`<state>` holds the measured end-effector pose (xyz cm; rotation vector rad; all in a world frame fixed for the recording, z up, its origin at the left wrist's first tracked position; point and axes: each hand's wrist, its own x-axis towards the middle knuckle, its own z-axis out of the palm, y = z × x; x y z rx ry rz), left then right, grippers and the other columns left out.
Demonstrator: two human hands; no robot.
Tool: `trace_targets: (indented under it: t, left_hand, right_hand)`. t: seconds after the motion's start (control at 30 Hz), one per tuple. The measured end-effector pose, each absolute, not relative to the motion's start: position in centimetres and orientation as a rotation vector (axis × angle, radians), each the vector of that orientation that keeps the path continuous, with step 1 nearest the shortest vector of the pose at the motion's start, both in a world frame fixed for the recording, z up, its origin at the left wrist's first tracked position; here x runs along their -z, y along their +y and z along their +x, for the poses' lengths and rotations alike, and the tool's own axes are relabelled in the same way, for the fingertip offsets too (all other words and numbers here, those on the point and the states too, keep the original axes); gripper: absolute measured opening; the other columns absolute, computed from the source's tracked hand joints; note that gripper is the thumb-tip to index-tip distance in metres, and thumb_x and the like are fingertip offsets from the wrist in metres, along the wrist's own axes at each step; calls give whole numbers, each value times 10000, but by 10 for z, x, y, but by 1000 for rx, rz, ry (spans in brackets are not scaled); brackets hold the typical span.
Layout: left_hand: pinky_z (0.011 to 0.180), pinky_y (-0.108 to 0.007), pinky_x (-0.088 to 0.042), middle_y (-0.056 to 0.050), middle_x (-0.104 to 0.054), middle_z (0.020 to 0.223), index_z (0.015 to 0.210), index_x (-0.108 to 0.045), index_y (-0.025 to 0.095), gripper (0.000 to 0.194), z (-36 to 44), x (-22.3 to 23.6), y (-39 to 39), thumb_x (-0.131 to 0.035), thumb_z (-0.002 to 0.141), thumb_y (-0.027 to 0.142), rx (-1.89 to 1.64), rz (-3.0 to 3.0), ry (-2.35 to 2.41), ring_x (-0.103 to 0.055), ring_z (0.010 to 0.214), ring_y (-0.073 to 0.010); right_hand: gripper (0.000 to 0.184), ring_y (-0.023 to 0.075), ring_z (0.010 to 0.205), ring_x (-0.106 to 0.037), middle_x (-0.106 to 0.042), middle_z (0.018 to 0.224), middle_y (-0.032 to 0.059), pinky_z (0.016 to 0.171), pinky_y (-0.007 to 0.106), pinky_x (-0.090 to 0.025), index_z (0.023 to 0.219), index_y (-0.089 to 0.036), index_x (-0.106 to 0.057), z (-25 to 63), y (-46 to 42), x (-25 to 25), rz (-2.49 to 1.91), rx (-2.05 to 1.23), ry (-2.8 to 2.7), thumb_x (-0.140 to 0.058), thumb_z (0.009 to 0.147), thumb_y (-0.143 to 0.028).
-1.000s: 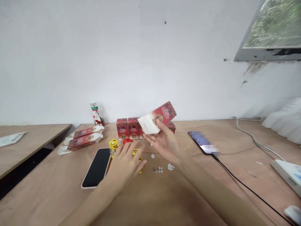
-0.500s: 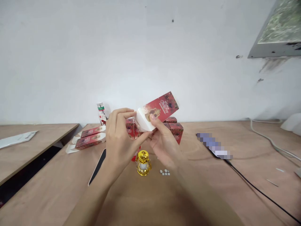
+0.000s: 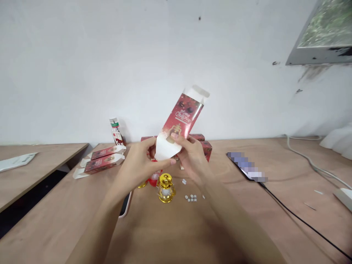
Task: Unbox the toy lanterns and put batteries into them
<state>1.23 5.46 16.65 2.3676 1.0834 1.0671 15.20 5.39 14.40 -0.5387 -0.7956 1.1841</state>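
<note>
Right hand (image 3: pixel 189 152) fingers gripping red Christmas box (image 3: pixel 181 117), thumb on its front, box tilted up beyond the fingertips with top flap raised; left hand (image 3: pixel 139 161) fingers curled at the box's white lower end, thumb stretched beneath, can't tell if gripping. Just below the left thumb: gold lantern (image 3: pixel 166 190) upright, red lantern (image 3: pixel 154 178) beside it, small round discs (image 3: pixel 191 198) nearer the right wrist. Farther out, flattish red cartons (image 3: pixel 104 163) left of left fingers, more red boxes (image 3: pixel 208 150) behind right fingers.
</note>
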Motion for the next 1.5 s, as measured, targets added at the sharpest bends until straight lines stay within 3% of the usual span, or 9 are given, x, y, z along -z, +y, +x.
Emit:
trace_targets:
  t: [0.17, 0.33, 0.43, 0.57, 0.73, 0.97, 1.2, 1.37, 1.5]
  left_hand:
    - [581, -216, -398, 52, -539, 681, 1101, -546, 207, 335, 2, -169, 56, -578, 768, 202, -981, 2497, 808, -507, 624, -98]
    - [514, -239, -313, 28, -543, 614, 855, -579, 178, 156, 7, -166, 57, -449, 777, 143, -894, 2976, 1174, -460, 526, -111]
    - [501, -241, -289, 12, -555, 628, 813, -590, 184, 194, 6, -166, 54, -405, 790, 130, -763, 3136, 1232, -460, 519, -117]
    - [494, -227, -288, 10, -605, 673, 1074, -615, 264, 376, 1, -166, 49, -375, 818, 128, -577, 3165, 1317, -508, 519, -120]
    - [445, -213, -268, 44, -565, 596, 1276, -495, 298, 481, -4, -166, 49, -382, 828, 163, -324, 3097, 1238, -501, 452, -120]
    - [496, -235, -329, 22, -602, 685, 927, -543, 211, 165, -3, -172, 37, -395, 857, 191, -392, 3030, 1108, -561, 568, -144]
    - [433, -236, -344, 26, -572, 610, 814, -546, 233, 132, -17, -175, 13, -448, 862, 307, -374, 3168, 1184, -494, 445, -131]
    - [679, -314, -482, -15, -658, 913, 1122, -550, 330, 269, -49, -181, 12, -441, 891, 416, -863, 3264, 1007, -618, 762, -189]
    - [913, -484, -399, -78, -565, 1252, 1306, -430, 295, 438, -49, -181, 20, -500, 874, 319, -1229, 3349, 1223, -503, 1140, -306]
  right_hand:
    - [239, 165, 836, -601, -669, 809, 0, 735, 279, -507, 738, -213, -643, 163, 60, -144, -484, -1264, -745, -794, 577, -304]
    - [250, 174, 890, -599, -672, 878, 21, 761, 287, -521, 780, -207, -643, 162, 63, -140, -527, -1380, -701, -781, 614, -332]
    - [268, 180, 907, -600, -669, 870, 21, 762, 282, -526, 782, -212, -633, 165, 66, -140, -543, -1367, -676, -791, 611, -344]
    - [290, 168, 937, -601, -665, 890, 5, 793, 261, -524, 820, -228, -629, 174, 68, -143, -507, -1324, -655, -791, 627, -372]
    - [306, 164, 830, -625, -675, 842, -7, 698, 263, -539, 812, -231, -646, 177, 70, -141, -525, -1294, -717, -787, 624, -428]
    - [363, 140, 523, -598, -614, 527, -47, 483, 247, -521, 661, -207, -617, 169, 74, -138, -587, -1387, -731, -856, 494, -423]
    - [351, 212, 662, -674, -690, 645, 0, 611, 335, -575, 778, -200, -659, 168, 76, -133, -574, -1354, -736, -848, 528, -359]
    - [358, 208, 708, -676, -723, 760, 27, 691, 354, -566, 790, -185, -669, 178, 70, -138, -624, -1355, -951, -851, 523, -337]
    - [356, 179, 679, -658, -719, 806, 27, 638, 309, -541, 852, -202, -666, 179, 60, -144, -627, -1440, -1248, -824, 578, -365]
